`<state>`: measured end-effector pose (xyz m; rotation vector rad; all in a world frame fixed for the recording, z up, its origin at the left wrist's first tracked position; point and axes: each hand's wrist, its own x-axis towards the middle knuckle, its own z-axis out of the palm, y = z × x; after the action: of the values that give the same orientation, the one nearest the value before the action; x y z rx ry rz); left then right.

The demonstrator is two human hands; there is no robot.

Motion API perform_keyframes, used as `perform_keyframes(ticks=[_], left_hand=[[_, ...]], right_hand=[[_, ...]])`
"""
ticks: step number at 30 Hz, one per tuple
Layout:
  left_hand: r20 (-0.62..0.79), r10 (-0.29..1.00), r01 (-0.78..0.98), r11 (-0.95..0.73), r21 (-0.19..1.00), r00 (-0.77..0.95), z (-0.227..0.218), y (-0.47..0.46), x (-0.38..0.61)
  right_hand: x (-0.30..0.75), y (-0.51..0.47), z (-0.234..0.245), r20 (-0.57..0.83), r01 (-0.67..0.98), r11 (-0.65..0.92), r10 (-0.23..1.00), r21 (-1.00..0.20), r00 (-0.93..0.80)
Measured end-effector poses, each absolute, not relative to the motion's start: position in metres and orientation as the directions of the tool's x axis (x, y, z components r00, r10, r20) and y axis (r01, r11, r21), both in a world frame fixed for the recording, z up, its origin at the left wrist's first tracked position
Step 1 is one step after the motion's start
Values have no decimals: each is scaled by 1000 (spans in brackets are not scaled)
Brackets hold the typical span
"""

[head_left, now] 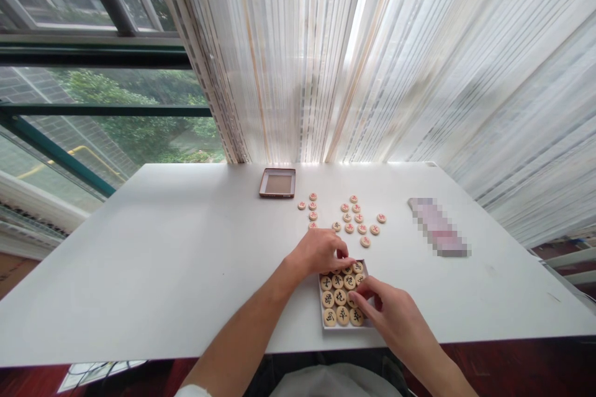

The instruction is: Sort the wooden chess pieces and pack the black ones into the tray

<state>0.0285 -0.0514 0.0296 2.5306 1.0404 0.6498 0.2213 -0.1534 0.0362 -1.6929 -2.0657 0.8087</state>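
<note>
A shallow white box [322, 307] near the table's front edge holds rows of round wooden Chinese chess pieces [339, 297] with black characters. My left hand [321, 251] reaches over the box's far edge, fingers curled and thumb tip close to the back row; whatever is between the fingertips is hidden. At the box's right side, my right hand [391, 307] pinches a piece in the box with thumb and forefinger, covering part of it. Beyond the box, loose Chinese chess pieces [362, 229], most with red characters, are scattered on the table.
The white table [162, 260] stands against a striped curtain [326, 74] and a window. A brown-rimmed box lid [278, 194] lies open side up at the back. To the right is a blurred pinkish flat object [440, 228].
</note>
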Motion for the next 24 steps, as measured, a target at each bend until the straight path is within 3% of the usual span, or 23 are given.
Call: perform_keyframes(ticks=[16,24], left_hand=[[270,733,563,-662,495,625,29,-51,29],[353,741,604,-671,429,572,33,-50,25]], right_hand=[[217,-161,26,63,796,225,971,-562,-230],[245,-155,39,152,746,117,988,-656,-21]])
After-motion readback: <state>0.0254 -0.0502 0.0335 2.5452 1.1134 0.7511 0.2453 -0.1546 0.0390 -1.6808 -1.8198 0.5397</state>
